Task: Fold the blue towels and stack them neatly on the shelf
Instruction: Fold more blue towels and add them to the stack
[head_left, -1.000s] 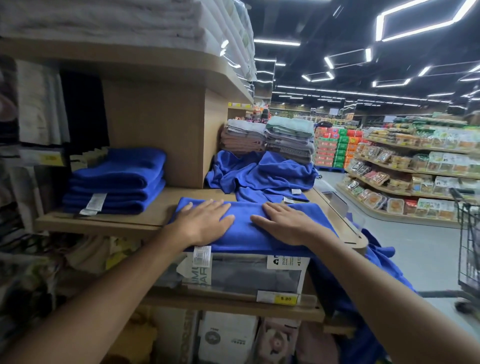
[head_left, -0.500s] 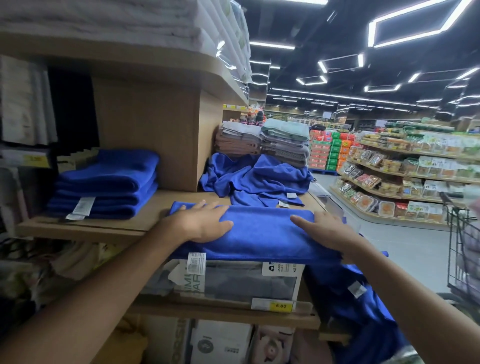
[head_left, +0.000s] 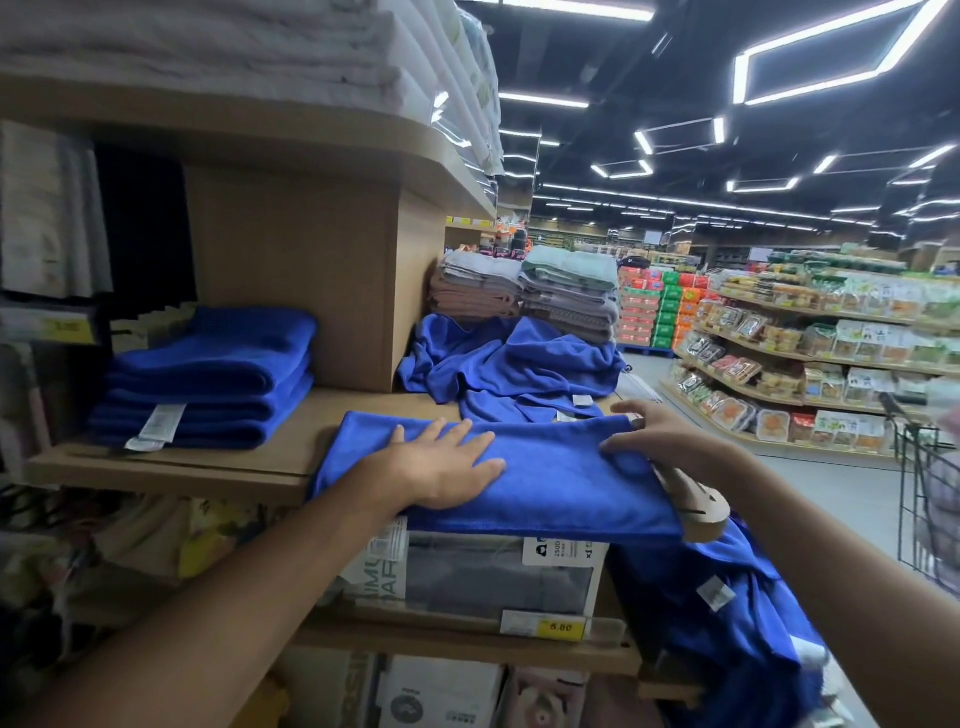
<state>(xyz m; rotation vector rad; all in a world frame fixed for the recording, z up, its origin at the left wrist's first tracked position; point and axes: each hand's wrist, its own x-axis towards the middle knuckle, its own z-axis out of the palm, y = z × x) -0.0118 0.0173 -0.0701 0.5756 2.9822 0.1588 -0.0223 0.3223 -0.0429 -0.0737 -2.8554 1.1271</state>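
I'm mid-fold. The blue towel lies as a long band across the near edge of the shelf, to the right of the stack of folded blue towels. My left hand is spread flat on the towel's left half, pinning it. My right hand has its fingers and thumb curled round the right end. Next, I judge, that end must be carried leftward over the pinned half, edges matched, and the bundle then lifted onto the stack. The heap of unfolded blue towels sits just beyond, so plenty remains.
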